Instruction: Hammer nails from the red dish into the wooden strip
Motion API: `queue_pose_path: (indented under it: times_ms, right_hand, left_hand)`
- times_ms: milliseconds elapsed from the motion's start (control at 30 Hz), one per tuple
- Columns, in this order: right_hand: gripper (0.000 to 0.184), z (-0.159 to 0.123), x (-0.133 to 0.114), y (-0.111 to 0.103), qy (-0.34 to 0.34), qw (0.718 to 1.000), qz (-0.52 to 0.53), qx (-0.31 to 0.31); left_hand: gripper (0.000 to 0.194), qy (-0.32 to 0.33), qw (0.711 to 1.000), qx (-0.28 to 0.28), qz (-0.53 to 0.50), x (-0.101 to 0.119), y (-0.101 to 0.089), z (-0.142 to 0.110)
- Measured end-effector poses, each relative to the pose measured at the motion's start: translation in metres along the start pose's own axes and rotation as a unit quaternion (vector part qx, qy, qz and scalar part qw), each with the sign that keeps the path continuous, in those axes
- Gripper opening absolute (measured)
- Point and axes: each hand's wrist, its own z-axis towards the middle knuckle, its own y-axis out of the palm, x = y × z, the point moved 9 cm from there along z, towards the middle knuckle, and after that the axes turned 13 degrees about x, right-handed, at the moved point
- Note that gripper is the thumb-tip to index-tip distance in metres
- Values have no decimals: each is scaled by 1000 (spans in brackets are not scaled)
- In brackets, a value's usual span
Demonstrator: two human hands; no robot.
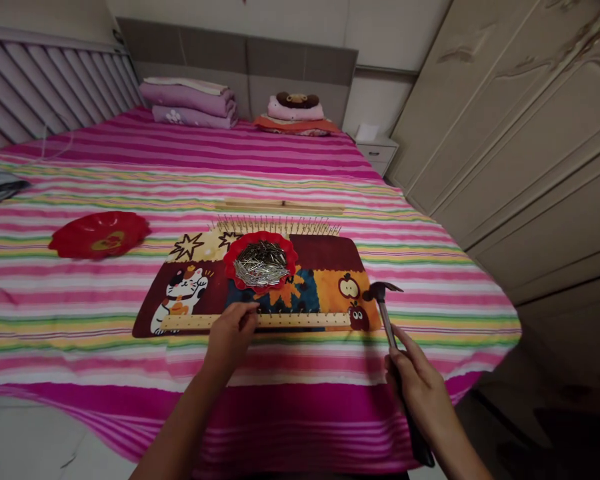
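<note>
My right hand (417,383) grips a claw hammer (386,320) by its dark handle, the metal head raised at the right end of a patterned mat (325,257). My left hand (233,333) is closed in a pinch over a pale wooden strip (305,321); a small dark tip, likely a nail, shows at its fingertips. Small nails stand in the strip to the right of that hand, while dots or holes mark its left part. Just behind, a red scalloped dish (294,260) holds a heap of loose nails (261,263).
Behind the dish lies a strip (280,227) bristling with upright nails. Farther back are bare wooden strips (280,207). A red plate (100,235) rests on the striped bedspread (430,260) at left. Folded bedding (190,103) sits by the headboard; wardrobes (530,133) stand right.
</note>
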Motion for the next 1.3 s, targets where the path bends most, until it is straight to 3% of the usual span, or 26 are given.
queue_pose_path:
  times_ms: [100, 167, 267, 367, 467, 600, 733, 967, 1200, 1300]
  right_hand:
    - [68, 11, 29, -3, 46, 998, -42, -9]
    - [71, 13, 34, -2, 54, 997, -60, -16]
    - [72, 11, 31, 1, 54, 996, -74, -24]
    - [71, 10, 27, 2, 53, 996, -76, -18]
    - [71, 10, 27, 3, 48, 996, -69, -10]
    - [72, 12, 31, 4, 36, 997, -71, -5]
    - [71, 12, 31, 6, 12, 997, -75, -15]
    - [75, 9, 29, 8, 5, 996, -86, -13]
    - [76, 7, 30, 9, 9, 997, -75, -16]
    - [76, 6, 30, 9, 11, 996, -82, -15]
  left_hand:
    - [26, 19, 998, 32, 58, 5, -13, 20]
    - [26, 58, 990, 30, 124, 15, -13, 38]
    - [25, 92, 964, -48, 245, 23, 8, 62]
    - [22, 55, 933, -132, 329, 20, 29, 75]
    - [20, 9, 912, -179, 369, 18, 39, 80]
    - [21, 38, 893, -213, 394, 21, 45, 82]
    - [20, 48, 912, -202, 354, 17, 35, 85]
    - [13, -9, 970, -125, 208, 8, 9, 91]
    - [19, -34, 988, -90, 118, 7, 2, 88]
    - [18, -32, 993, -49, 105, 11, -16, 81]
